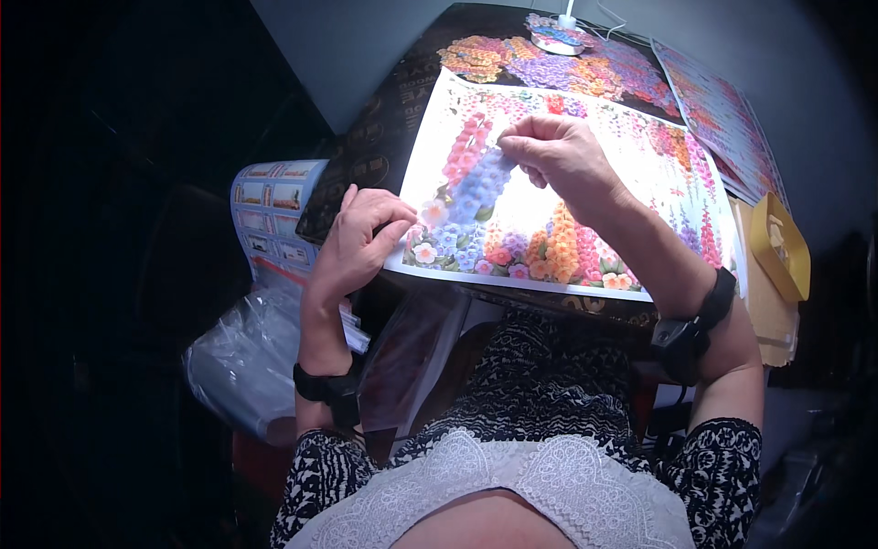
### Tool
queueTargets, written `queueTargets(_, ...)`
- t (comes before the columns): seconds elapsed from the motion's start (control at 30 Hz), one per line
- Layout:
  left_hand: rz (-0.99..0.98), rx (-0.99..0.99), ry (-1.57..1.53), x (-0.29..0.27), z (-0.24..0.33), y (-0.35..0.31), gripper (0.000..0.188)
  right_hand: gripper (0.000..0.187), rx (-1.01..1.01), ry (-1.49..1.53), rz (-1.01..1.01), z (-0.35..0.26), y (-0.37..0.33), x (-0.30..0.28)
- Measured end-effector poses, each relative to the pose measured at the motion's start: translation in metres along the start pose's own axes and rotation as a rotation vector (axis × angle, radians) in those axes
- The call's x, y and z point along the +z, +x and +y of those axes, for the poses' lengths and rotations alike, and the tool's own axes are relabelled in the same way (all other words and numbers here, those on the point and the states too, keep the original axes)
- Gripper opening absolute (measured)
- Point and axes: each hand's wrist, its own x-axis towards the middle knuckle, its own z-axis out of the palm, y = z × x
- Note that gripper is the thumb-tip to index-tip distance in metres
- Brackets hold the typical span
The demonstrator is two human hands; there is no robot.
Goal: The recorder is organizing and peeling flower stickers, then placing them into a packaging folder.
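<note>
My right hand (562, 160) is closed in a pinch on the upper end of a blue flower-spike sticker (480, 185), which slants down to the left over a printed flower sheet (631, 178). The sheet has a white ground with rows of pink, orange, purple and blue blossoms. Beside the sheet's left edge rests my left hand (361, 233), fingers loosely bent and thumb apart, with nothing visible in it. Its fingertips are close to a pale pink blossom (434, 212). Whether the sticker's lower end touches the sheet, I cannot tell.
Cut-out flower pieces (540, 69) lie along the back of the dark table, near a white lamp base (560, 38). More printed flower sheets (722, 119) are at the right, with a yellow tray (782, 247) at the edge. Clear plastic bags (247, 357) sit lower left.
</note>
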Motion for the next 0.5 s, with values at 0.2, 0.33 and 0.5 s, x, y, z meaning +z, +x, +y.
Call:
queueTargets(0.2, -0.014, -0.044, 0.044, 0.006, -0.016, -0.016, 0.016, 0.011, 0.096, 0.016, -0.014, 0.012, 0.007, -0.003)
queueTargets(0.33, -0.004, 0.012, 0.061, 0.010, -0.025, -0.017, 0.022, 0.010, 0.133, -0.022, -0.026, 0.025, 0.012, -0.004)
queueTargets(0.5, 0.012, 0.022, 0.038, 0.014, -0.026, -0.018, 0.024, 0.010, 0.142, -0.071, -0.042, 0.033, 0.016, 0.002)
